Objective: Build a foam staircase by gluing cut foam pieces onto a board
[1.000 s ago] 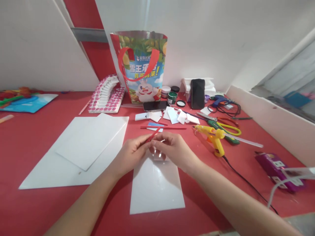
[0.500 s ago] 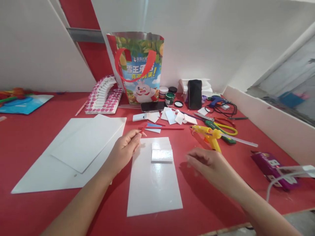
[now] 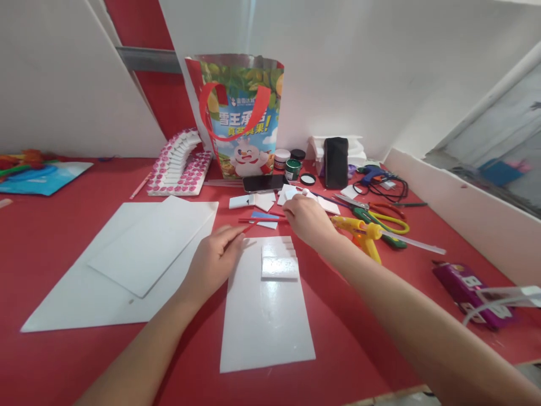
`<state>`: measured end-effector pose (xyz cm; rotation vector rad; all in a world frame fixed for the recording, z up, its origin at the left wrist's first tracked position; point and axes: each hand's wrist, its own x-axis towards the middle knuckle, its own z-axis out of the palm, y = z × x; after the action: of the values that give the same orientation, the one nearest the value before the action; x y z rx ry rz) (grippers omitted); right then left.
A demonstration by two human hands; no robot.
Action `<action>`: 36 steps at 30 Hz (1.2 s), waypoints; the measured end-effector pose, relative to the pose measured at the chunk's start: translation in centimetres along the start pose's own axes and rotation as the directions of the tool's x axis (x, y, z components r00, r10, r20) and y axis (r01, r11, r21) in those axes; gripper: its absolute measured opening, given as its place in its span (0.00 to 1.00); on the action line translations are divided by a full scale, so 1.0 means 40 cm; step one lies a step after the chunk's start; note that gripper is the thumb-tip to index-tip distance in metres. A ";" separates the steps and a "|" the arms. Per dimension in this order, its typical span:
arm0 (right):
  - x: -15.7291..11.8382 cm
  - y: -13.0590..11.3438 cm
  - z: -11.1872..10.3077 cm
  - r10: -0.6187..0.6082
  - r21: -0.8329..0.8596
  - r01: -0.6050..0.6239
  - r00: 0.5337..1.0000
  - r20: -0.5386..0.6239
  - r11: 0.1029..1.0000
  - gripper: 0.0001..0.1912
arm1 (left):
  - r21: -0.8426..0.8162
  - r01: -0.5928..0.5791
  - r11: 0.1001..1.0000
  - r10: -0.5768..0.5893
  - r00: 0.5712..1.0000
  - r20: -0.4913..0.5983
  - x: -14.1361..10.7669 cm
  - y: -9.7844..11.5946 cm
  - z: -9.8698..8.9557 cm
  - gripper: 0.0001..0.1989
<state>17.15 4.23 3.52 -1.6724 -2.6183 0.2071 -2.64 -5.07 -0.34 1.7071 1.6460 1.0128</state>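
My left hand (image 3: 214, 256) is closed around a thin red stick (image 3: 250, 227), whose tip sticks out past the thumb. Below and right of it lies a long white board (image 3: 268, 321) with a small stepped stack of white pieces (image 3: 279, 267) near its far end. My right hand (image 3: 307, 217) reaches over the far side, fingers bent together at a long red stick (image 3: 262, 220) lying on the table; whatever is between its fingertips is hidden. A blue piece (image 3: 262, 215) lies by that stick. Small white pieces (image 3: 329, 205) lie partly behind my right hand.
Larger white sheets (image 3: 71, 293) lie at left. A yellow glue gun (image 3: 367, 239) and yellow-green scissors (image 3: 386, 223) lie right, near a purple packet (image 3: 469, 293). Behind stand a printed bag (image 3: 245, 118), paint jars (image 3: 292, 169) and a phone (image 3: 336, 163).
My right hand has moved from beside the white board, away from me and left, to the red sticks. The red stick in my left hand now tilts lower.
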 end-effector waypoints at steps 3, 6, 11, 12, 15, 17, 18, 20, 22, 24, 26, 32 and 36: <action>0.072 0.001 0.030 0.019 -0.026 -0.018 0.999 0.031 1.000 0.10 | 0.149 -0.109 0.983 0.114 0.993 -0.023 0.004 -0.021 0.000 0.18; 0.098 -0.001 0.056 0.036 -0.014 -0.036 0.999 0.033 0.999 0.06 | 0.272 -0.214 0.938 0.231 0.973 -0.030 0.010 -0.044 0.002 0.21; 0.090 0.008 0.047 0.054 0.150 -0.048 0.998 -0.032 0.987 0.07 | 0.415 -0.281 0.865 0.308 0.951 0.002 0.022 -0.085 0.015 0.23; 0.078 0.011 0.039 0.055 0.206 -0.047 0.998 -0.034 0.977 0.06 | 0.427 -0.279 0.860 0.304 0.953 0.010 0.023 -0.090 0.018 0.22; 0.016 0.012 0.017 0.012 0.389 -0.014 1.000 0.008 0.921 0.06 | 0.433 -0.269 0.860 0.293 0.956 0.012 0.024 -0.087 0.017 0.19; -0.036 0.007 0.013 -0.041 0.557 0.006 0.998 0.051 0.831 0.07 | 0.372 -0.260 0.891 0.288 0.958 -0.020 0.020 -0.066 0.012 0.17; -0.061 0.004 0.016 -0.056 0.700 -0.012 0.996 0.074 0.714 0.07 | 0.306 -0.260 0.916 0.284 0.958 -0.036 0.015 -0.050 0.009 0.16; -0.100 -0.005 0.025 -0.070 0.862 -0.088 0.988 0.141 0.499 0.07 | 0.117 -0.266 0.957 0.272 0.962 -0.037 0.004 -0.013 0.004 0.15; -0.122 -0.013 0.035 -0.086 0.910 -0.147 0.977 0.194 0.387 0.06 | -0.068 -0.234 0.970 0.237 0.970 0.055 -0.008 0.022 0.003 0.13; -0.131 -0.018 0.043 -0.103 0.918 -0.145 0.975 0.196 0.370 0.05 | -0.144 -0.146 0.979 0.166 0.977 0.134 -0.019 0.046 0.007 0.11; -0.134 -0.022 0.048 -0.109 0.917 -0.102 0.982 0.155 0.386 0.05 | -0.188 -0.070 0.980 0.104 0.979 0.177 -0.025 0.056 0.016 0.09; -0.136 -0.032 0.071 -0.072 0.865 0.019 0.997 0.020 0.502 0.04 | -0.250 0.020 0.968 0.006 0.995 0.100 -0.030 0.049 0.030 0.06; -0.140 -0.041 0.083 -0.062 0.847 0.042 0.998 -0.011 0.530 0.02 | -0.159 -0.068 0.985 0.079 0.995 0.066 -0.033 0.044 0.028 0.04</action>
<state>17.72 -1.86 0.69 -1.1808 -1.9429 1.2699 -0.66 -6.40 0.27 1.6903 1.4285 1.0729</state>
